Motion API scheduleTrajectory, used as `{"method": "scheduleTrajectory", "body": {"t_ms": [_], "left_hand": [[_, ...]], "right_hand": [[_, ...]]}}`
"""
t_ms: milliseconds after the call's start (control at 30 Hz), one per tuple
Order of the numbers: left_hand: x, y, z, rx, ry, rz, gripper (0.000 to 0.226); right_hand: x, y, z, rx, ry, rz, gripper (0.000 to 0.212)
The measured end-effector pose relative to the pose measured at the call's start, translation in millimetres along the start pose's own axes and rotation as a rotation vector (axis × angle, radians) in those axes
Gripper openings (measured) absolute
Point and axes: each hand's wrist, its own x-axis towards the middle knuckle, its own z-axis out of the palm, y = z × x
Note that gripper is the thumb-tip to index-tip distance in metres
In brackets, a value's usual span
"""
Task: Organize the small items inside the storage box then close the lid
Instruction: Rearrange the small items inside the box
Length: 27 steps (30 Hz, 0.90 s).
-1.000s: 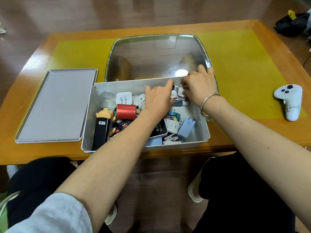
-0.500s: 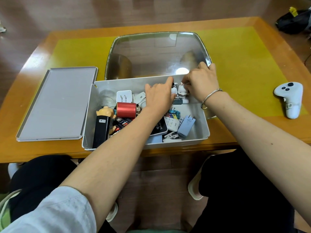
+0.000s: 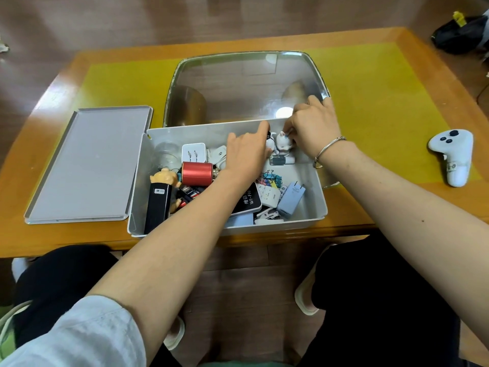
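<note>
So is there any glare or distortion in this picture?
Head view: a bright lamp glare spot sits on the glass plate just behind the box; the table edges bow from the wide-angle lens; the middle is sharp.

head view: sitting above the person's arms | facing forward and down | looking closely onto the worktop (image 3: 370,83) near edge

Left hand (image 3: 244,152) flat, right hand (image 3: 313,128) pinching
</note>
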Motion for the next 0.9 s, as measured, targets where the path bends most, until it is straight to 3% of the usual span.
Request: {"method": "scheduleTrajectory", "body": {"t_ms": [367, 533, 733, 900], "left_hand": [[-3.7, 2.0, -8.6, -0.031, -0.020, 0.004, 0.036], [-26.3, 10.9, -25.6, -0.005, 0.014, -0.039, 0.027], [-40.9, 32.2, -18.5, 0.050, -0.459, 0.226, 0.045], [-37.6, 31.9, -11.1, 0.070, -0.526, 0.196, 0.050]], "right_hand": [[-2.6, 5.5, 4.5, 0.040, 0.045, 0.008, 0.020], [-2.4, 9.8, 3.7, 0.081, 0.069, 0.006, 0.016], [-2.3, 7.4, 6.2, 0.076, 0.043, -0.008, 0.020], [0.7, 2.7, 9.1, 0.031, 0.012, -0.036, 0.020]]}}
